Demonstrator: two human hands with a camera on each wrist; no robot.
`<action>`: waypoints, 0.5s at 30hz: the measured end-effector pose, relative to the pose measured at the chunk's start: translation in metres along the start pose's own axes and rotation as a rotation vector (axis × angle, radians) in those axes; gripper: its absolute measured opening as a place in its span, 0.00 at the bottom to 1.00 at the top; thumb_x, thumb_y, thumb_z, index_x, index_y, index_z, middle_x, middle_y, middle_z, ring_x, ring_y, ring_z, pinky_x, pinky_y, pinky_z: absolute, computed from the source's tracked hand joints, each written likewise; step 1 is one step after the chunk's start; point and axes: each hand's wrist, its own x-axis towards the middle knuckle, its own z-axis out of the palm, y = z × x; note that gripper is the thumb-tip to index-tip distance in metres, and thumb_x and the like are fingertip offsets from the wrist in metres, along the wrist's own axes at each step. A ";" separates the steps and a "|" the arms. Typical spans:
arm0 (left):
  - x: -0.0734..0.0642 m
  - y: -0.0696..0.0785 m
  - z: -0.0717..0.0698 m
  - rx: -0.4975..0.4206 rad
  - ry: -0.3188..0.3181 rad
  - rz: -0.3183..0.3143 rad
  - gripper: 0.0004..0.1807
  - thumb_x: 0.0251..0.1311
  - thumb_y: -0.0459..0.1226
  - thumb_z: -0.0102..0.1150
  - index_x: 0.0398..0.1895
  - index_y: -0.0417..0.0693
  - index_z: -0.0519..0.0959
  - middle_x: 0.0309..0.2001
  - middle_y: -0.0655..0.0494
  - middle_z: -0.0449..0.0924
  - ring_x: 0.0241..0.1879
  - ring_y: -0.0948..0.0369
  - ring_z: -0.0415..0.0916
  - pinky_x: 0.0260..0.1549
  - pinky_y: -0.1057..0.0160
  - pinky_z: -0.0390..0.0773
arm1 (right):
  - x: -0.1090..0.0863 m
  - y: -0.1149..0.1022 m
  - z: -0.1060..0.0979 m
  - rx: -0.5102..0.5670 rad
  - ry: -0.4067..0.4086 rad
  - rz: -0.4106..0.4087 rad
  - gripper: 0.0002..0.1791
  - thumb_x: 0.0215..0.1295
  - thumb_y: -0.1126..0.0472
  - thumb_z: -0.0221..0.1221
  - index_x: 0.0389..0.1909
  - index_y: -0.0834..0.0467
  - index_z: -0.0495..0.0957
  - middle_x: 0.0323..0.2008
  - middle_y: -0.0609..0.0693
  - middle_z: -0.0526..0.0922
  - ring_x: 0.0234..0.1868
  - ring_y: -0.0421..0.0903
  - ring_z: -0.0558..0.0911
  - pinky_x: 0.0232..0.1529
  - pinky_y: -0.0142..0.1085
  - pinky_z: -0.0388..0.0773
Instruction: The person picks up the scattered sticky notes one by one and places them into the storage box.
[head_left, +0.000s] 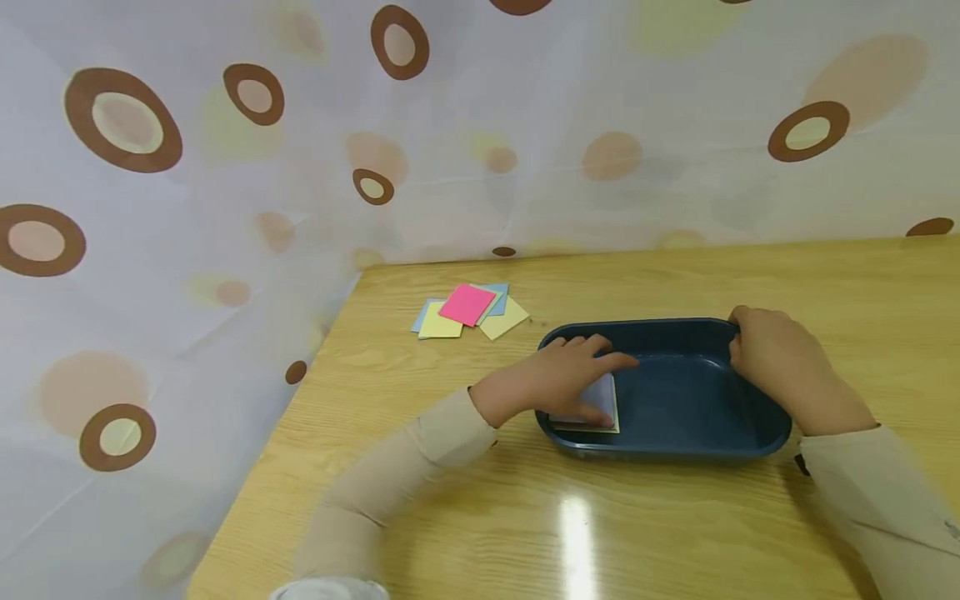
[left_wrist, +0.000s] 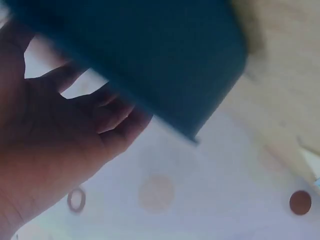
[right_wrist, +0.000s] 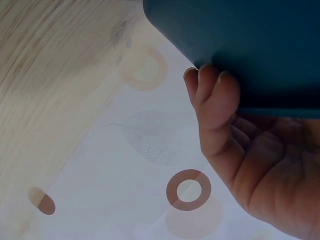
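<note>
A dark blue plastic tray [head_left: 678, 400] lies on the table, its long side across my view. My right hand [head_left: 780, 362] grips its right end, fingers curled over the rim; the right wrist view shows these fingers [right_wrist: 217, 95] against the outer wall. Over the left end reaches my left hand [head_left: 558, 379], fingers spread and loosely bent. Beneath it, inside the tray, lies a stack of square paper notes [head_left: 604, 396], pale on top with a yellowish edge. The left thumb lies at the stack's near edge. Part of the stack is hidden by the hand.
Several loose square notes, pink [head_left: 467, 304], yellow [head_left: 441, 321] and blue, overlap on the wooden table [head_left: 420, 383] behind and left of the tray. A spotted curtain [head_left: 465, 125] hangs along the table's back and left edges.
</note>
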 end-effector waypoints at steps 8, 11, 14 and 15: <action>-0.018 -0.032 -0.036 -0.400 0.322 -0.075 0.28 0.65 0.48 0.59 0.65 0.47 0.69 0.57 0.54 0.74 0.52 0.62 0.72 0.49 0.69 0.70 | -0.004 0.018 -0.001 -0.001 0.001 -0.018 0.17 0.57 0.75 0.50 0.45 0.84 0.68 0.33 0.75 0.77 0.22 0.53 0.75 0.24 0.49 0.74; -0.026 -0.051 -0.041 -0.504 0.454 -0.176 0.26 0.66 0.46 0.57 0.64 0.46 0.70 0.57 0.54 0.74 0.52 0.60 0.72 0.51 0.65 0.71 | -0.003 0.021 -0.002 -0.006 0.002 -0.020 0.17 0.57 0.75 0.50 0.45 0.84 0.68 0.32 0.75 0.77 0.22 0.53 0.75 0.25 0.50 0.74; -0.029 -0.071 -0.043 -0.594 0.576 -0.298 0.25 0.67 0.46 0.56 0.64 0.45 0.71 0.55 0.50 0.76 0.52 0.57 0.71 0.52 0.61 0.70 | -0.003 0.024 -0.004 -0.011 0.009 -0.022 0.17 0.57 0.75 0.50 0.44 0.84 0.68 0.31 0.74 0.77 0.23 0.54 0.75 0.25 0.49 0.74; -0.029 -0.078 -0.042 -0.625 0.619 -0.347 0.25 0.67 0.45 0.56 0.63 0.44 0.71 0.54 0.49 0.76 0.52 0.55 0.71 0.52 0.60 0.71 | -0.004 0.025 -0.005 -0.012 0.013 -0.020 0.17 0.56 0.75 0.50 0.44 0.84 0.68 0.31 0.74 0.77 0.23 0.53 0.74 0.24 0.49 0.73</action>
